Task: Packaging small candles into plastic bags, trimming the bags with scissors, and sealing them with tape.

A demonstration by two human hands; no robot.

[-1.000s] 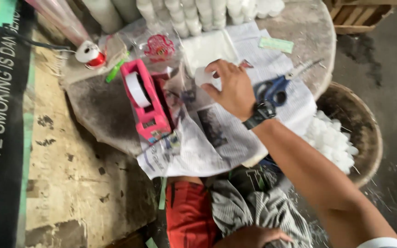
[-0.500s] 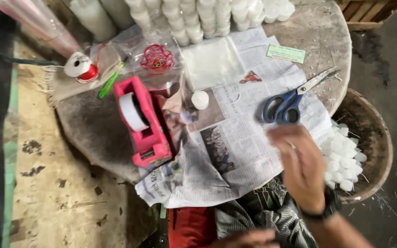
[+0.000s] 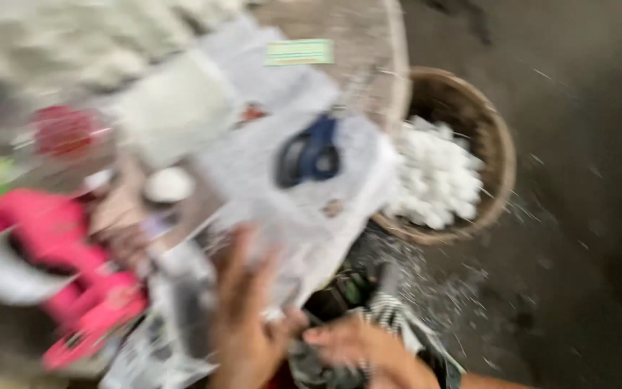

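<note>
Both hands low, close together — left hand (image 3: 250, 317) fingers spread, right hand (image 3: 358, 346) blurred.

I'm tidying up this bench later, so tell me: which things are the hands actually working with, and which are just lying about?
In hand:
left hand, on the newspaper
right hand, by the striped cloth; the blur hides any grip

Lying about:
blue-handled scissors
pink tape dispenser
basket of white lumps
green slip
</note>
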